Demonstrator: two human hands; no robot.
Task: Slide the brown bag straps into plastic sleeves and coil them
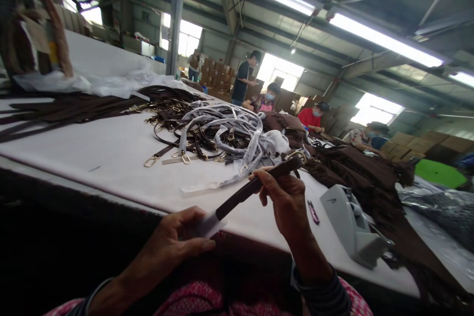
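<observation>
A dark brown strap (242,192) slants up to the right between my two hands, above the table's front edge. My right hand (285,200) pinches it near its upper end, where a metal ring (301,157) shows. Around the lower end sits a translucent plastic sleeve (209,225), gripped between the thumb and fingers of my left hand (181,234). Beyond lies a tangled pile of straps, many wrapped in plastic sleeves (255,133). Gold-coloured clasps (151,161) stick out at the pile's near side.
A grey tape dispenser (342,222) stands right of my right hand, beside a small pink-purple tool (313,212). Brown fabric pieces (355,173) cover the table's right side. More brown straps (66,108) lie at left. Several people work beyond, near stacked cartons (215,76).
</observation>
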